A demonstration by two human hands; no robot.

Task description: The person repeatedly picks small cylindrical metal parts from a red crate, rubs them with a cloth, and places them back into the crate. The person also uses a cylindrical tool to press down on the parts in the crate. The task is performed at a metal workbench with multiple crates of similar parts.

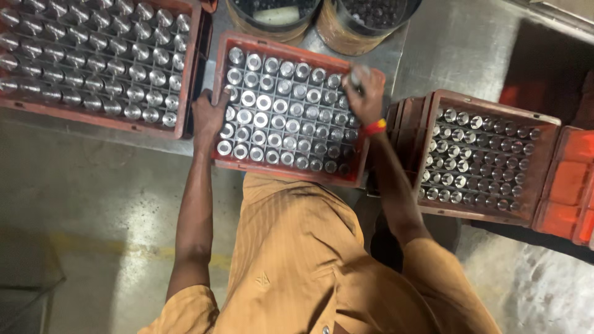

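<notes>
A grey metal bench point(458, 43) runs across the top of the view, over a worn concrete floor point(93, 204). On its left sits a big red crate point(189, 74), packed with rows of shiny metal cylinders standing on end. A second crate point(223, 162) sits in the middle, right in front of the person, equally full, its cylinders point(272, 120) upright in a wire grid. A third crate point(547, 167), also filled, sits lower down on the right, with more orange crates beside it. Two round drums point(346, 37) of dark parts stand behind the middle crate. The left hand point(208, 117) rests on that crate's left rim, fingers curled over the edge and gripping it. The right hand point(365, 96) is at the crate's far right corner, fingers closed around one cylinder point(356, 75) held just above the rows. A red band point(375, 128) circles that wrist.
</notes>
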